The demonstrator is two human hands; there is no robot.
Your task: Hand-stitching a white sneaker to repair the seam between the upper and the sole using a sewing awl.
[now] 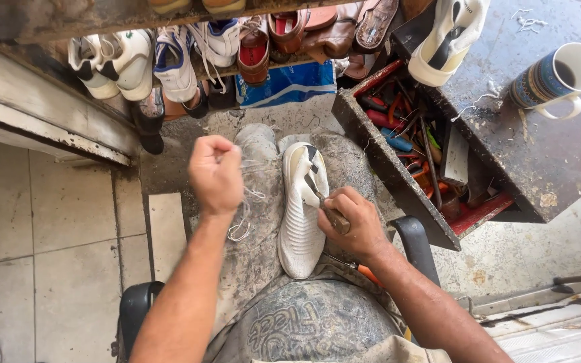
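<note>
White knit sneaker [302,215] lies lengthwise on the person's lap, sole side turned right, toe toward the near edge, its ribbed fabric upper dull with dust. It rests on grey, dirt-caked trousers [263,269] that are rough and stiff-looking. The right hand [354,225] is clenched round the dark wooden handle of a stitching awl [324,202], whose thin metal tip meets the shoe near its collar. The left hand [216,176] is closed in a fist just left of the shoe, gripping pale thread [243,218] that hangs down in loose loops over the left thigh; the hand is slightly blurred.

To the right, a scuffed metal workbench [546,161] carries a striped ceramic mug [559,77] with a white handle and, at its far edge, a white slip-on shoe [448,40]. Below the bench top an open drawer [398,181] is crammed with red- and blue-handled tools. At the far side, a worn shelf holds a row of shoes [183,57]: white trainers, red and brown leather pairs. Pale, stained floor tiles [42,222] fill the left.
</note>
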